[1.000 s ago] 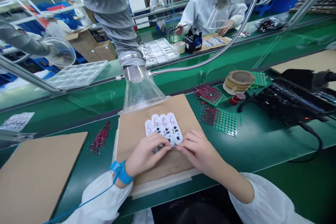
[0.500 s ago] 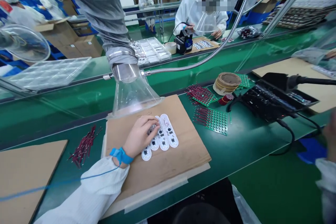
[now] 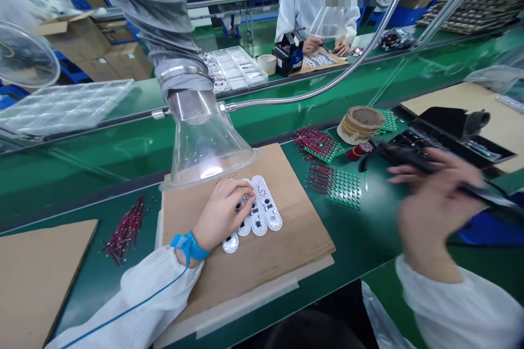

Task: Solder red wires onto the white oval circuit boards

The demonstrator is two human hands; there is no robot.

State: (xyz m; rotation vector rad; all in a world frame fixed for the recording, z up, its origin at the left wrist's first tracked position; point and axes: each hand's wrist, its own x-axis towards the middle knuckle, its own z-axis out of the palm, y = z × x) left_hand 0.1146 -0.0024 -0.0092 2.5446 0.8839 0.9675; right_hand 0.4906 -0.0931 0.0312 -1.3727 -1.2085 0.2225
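Several white, oblong circuit boards (image 3: 267, 208) with rounded ends lie side by side on a brown cardboard sheet (image 3: 286, 253). My left hand (image 3: 224, 208), with a blue strap at its wrist, rests over the boards with its fingers bent and drawn together. What its fingertips pinch, if anything, is hidden. My right hand (image 3: 438, 204), smeared by motion, is closed around the black handle of a soldering iron (image 3: 413, 157) above the right side of the bench. A cable trails from the iron; its tip is not distinct.
A clear extraction hood (image 3: 210, 147) hangs just behind the boards. Red wires (image 3: 129, 232) lie to the left. Green circuit panels (image 3: 344, 186), a round tape roll (image 3: 362, 122) and a black stand (image 3: 462, 125) occupy the right. A co-worker (image 3: 303, 5) sits across the bench.
My right hand has come in from the right edge and now holds the soldering iron, out of its black stand. My left hand stays over the boards.
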